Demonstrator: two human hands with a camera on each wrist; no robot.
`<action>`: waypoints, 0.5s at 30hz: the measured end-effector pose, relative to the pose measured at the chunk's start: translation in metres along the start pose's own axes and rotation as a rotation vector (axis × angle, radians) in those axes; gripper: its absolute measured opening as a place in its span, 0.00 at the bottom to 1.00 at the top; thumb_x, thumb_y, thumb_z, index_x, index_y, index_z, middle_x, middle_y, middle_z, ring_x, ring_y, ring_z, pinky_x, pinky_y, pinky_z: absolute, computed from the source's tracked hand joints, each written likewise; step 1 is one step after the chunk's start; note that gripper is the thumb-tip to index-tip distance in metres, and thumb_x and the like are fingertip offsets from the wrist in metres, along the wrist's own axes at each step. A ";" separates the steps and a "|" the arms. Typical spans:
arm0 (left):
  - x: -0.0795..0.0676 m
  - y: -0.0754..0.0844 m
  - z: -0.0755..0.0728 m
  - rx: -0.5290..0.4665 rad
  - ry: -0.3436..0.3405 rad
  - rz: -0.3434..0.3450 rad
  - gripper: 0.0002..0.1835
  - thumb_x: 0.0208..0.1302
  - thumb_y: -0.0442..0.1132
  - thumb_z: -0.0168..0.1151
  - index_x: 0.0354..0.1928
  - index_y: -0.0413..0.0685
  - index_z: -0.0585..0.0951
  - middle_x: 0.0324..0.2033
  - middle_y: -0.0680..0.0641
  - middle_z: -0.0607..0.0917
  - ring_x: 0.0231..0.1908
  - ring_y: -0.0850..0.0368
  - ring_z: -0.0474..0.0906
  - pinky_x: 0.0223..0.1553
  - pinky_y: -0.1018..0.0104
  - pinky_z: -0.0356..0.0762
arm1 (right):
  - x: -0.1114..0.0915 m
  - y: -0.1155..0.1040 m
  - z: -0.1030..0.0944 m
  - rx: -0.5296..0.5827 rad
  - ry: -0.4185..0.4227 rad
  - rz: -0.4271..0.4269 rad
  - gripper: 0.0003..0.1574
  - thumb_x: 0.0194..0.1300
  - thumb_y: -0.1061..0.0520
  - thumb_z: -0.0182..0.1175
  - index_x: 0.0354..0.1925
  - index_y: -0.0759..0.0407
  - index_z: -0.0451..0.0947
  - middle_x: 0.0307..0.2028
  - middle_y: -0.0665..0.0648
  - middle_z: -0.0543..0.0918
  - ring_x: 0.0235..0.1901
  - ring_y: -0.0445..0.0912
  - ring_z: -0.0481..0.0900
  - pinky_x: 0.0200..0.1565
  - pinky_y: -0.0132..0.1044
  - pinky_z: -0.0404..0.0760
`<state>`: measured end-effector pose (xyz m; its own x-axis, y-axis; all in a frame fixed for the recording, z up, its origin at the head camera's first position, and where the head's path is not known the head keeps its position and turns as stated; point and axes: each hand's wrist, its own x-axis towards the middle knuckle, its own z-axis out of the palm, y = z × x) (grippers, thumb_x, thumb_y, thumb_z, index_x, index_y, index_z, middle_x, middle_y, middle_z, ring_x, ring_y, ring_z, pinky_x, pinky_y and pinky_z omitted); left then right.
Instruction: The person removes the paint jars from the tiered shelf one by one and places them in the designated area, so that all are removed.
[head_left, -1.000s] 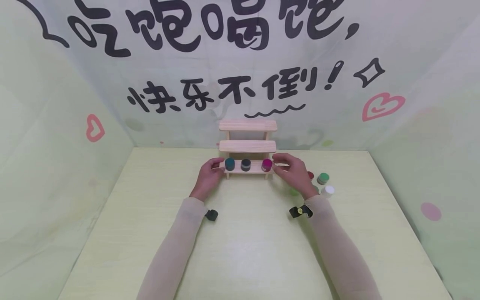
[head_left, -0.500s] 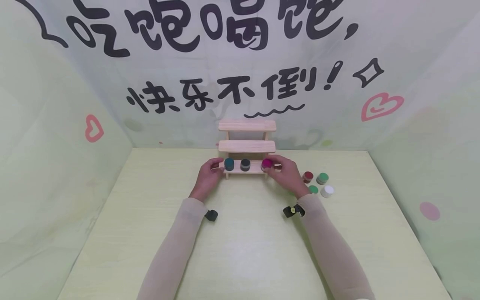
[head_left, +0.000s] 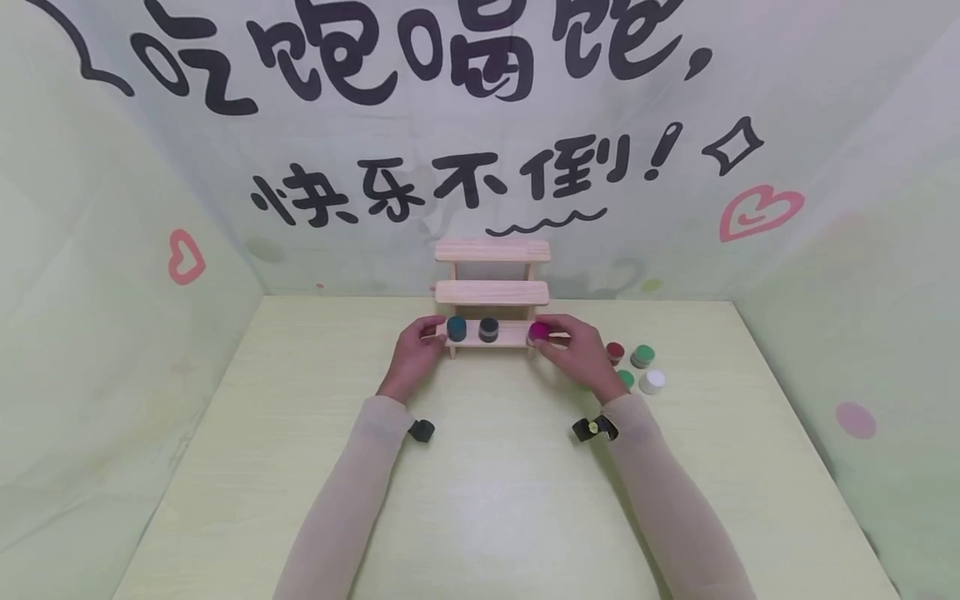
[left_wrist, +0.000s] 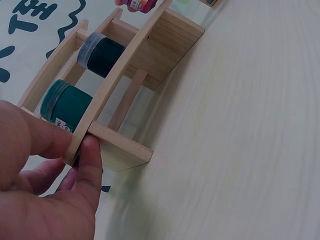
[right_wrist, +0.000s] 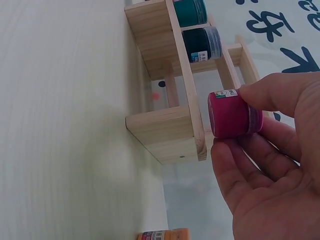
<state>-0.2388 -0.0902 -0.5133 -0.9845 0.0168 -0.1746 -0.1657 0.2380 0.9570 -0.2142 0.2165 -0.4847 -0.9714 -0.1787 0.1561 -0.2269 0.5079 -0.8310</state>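
Note:
A small three-step wooden stand (head_left: 492, 292) stands against the back wall. My left hand (head_left: 414, 354) grips the left end of its lowest step, thumb and fingers above and below the board in the left wrist view. Right beside those fingers a teal paint jar (head_left: 457, 328) sits on that step, with a black-looking paint jar (head_left: 488, 330) to its right. At the step's right end, my right hand (head_left: 576, 350) holds a magenta paint jar (right_wrist: 232, 115) between thumb and fingers. The jar's base is close over the board in the right wrist view.
Right of the right hand, a red jar (head_left: 615, 352), two green jars (head_left: 642, 356) and a white jar (head_left: 653, 382) stand on the table (head_left: 480, 500). An orange jar (right_wrist: 164, 234) shows at the right wrist view's bottom edge. A lettered cloth (head_left: 337, 250) hangs behind.
My right hand has closed in on the magenta jar, taken hold of it and shifted it slightly right along the step. The left hand stays at the stand's left end.

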 end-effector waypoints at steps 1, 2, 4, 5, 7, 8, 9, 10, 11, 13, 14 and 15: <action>0.000 0.000 0.000 0.001 -0.001 0.002 0.21 0.70 0.40 0.61 0.64 0.54 0.77 0.62 0.44 0.77 0.61 0.48 0.77 0.64 0.52 0.76 | -0.001 0.000 -0.001 0.003 -0.001 0.000 0.30 0.64 0.55 0.70 0.63 0.60 0.77 0.53 0.58 0.85 0.54 0.52 0.84 0.56 0.44 0.85; 0.000 -0.001 0.000 0.002 -0.001 0.003 0.21 0.70 0.40 0.61 0.64 0.54 0.77 0.62 0.43 0.77 0.61 0.47 0.77 0.64 0.52 0.76 | -0.002 0.000 -0.001 0.006 -0.001 0.000 0.30 0.64 0.55 0.70 0.63 0.60 0.78 0.53 0.58 0.85 0.54 0.53 0.84 0.55 0.44 0.85; 0.000 -0.001 0.000 0.009 0.003 0.002 0.21 0.70 0.40 0.61 0.64 0.54 0.77 0.62 0.44 0.77 0.61 0.48 0.76 0.64 0.52 0.76 | -0.004 -0.001 -0.003 -0.001 -0.008 0.003 0.30 0.65 0.55 0.69 0.63 0.59 0.77 0.54 0.58 0.85 0.54 0.52 0.84 0.55 0.43 0.85; 0.000 -0.001 0.000 0.012 0.006 0.000 0.21 0.70 0.41 0.61 0.64 0.54 0.77 0.62 0.44 0.77 0.61 0.48 0.76 0.64 0.52 0.76 | -0.005 -0.001 -0.003 -0.005 -0.010 0.005 0.29 0.65 0.55 0.69 0.63 0.58 0.77 0.54 0.57 0.84 0.54 0.52 0.84 0.55 0.43 0.85; 0.001 -0.001 0.000 0.017 0.007 -0.008 0.21 0.70 0.41 0.61 0.64 0.55 0.77 0.62 0.44 0.77 0.61 0.48 0.76 0.64 0.52 0.75 | -0.008 -0.001 -0.005 -0.008 -0.016 0.008 0.29 0.65 0.56 0.69 0.63 0.58 0.77 0.55 0.57 0.84 0.54 0.52 0.84 0.56 0.43 0.84; 0.000 -0.001 0.000 0.018 0.008 -0.011 0.21 0.70 0.42 0.61 0.64 0.55 0.77 0.62 0.44 0.77 0.61 0.48 0.76 0.64 0.51 0.75 | -0.009 -0.002 -0.006 -0.011 -0.019 0.011 0.29 0.65 0.56 0.69 0.63 0.57 0.77 0.55 0.57 0.84 0.55 0.52 0.84 0.56 0.43 0.84; 0.000 -0.001 0.000 0.020 0.008 -0.014 0.21 0.70 0.42 0.61 0.64 0.55 0.77 0.62 0.44 0.77 0.61 0.48 0.76 0.65 0.51 0.75 | -0.010 -0.002 -0.007 -0.012 -0.021 0.014 0.29 0.65 0.56 0.69 0.63 0.57 0.77 0.55 0.57 0.84 0.55 0.52 0.83 0.56 0.43 0.84; 0.000 0.000 0.000 0.019 0.007 -0.017 0.21 0.70 0.42 0.61 0.64 0.56 0.77 0.62 0.44 0.77 0.62 0.48 0.76 0.65 0.51 0.75 | -0.012 -0.002 -0.008 -0.010 -0.023 0.017 0.29 0.65 0.56 0.69 0.63 0.57 0.77 0.55 0.58 0.83 0.56 0.53 0.83 0.56 0.43 0.84; 0.000 0.000 0.000 0.018 0.005 -0.019 0.21 0.70 0.42 0.61 0.64 0.56 0.77 0.62 0.44 0.77 0.62 0.47 0.76 0.65 0.51 0.75 | -0.013 -0.002 -0.009 -0.005 -0.026 0.019 0.28 0.65 0.57 0.69 0.63 0.57 0.78 0.55 0.58 0.83 0.56 0.53 0.83 0.56 0.44 0.84; 0.000 0.001 0.000 0.017 0.004 -0.022 0.21 0.70 0.42 0.61 0.64 0.56 0.77 0.62 0.45 0.77 0.62 0.48 0.76 0.65 0.51 0.75 | -0.016 -0.002 -0.010 0.003 -0.031 0.022 0.28 0.65 0.58 0.68 0.63 0.57 0.78 0.56 0.58 0.83 0.56 0.53 0.82 0.56 0.43 0.84; 0.000 0.001 0.000 0.017 0.005 -0.023 0.21 0.70 0.42 0.60 0.64 0.56 0.77 0.62 0.45 0.77 0.62 0.48 0.76 0.65 0.51 0.75 | -0.017 -0.001 -0.011 0.002 -0.032 0.023 0.28 0.65 0.58 0.68 0.63 0.57 0.78 0.56 0.58 0.83 0.57 0.53 0.82 0.56 0.43 0.84; 0.000 0.001 0.000 0.016 0.004 -0.023 0.21 0.70 0.41 0.60 0.64 0.56 0.77 0.62 0.45 0.77 0.62 0.48 0.76 0.65 0.52 0.75 | -0.019 -0.001 -0.011 0.003 -0.033 0.021 0.28 0.65 0.58 0.68 0.63 0.57 0.78 0.57 0.58 0.83 0.57 0.53 0.82 0.56 0.42 0.84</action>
<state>-0.2388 -0.0899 -0.5123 -0.9806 0.0069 -0.1957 -0.1876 0.2535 0.9490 -0.1968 0.2286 -0.4811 -0.9731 -0.1961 0.1211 -0.2066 0.5095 -0.8353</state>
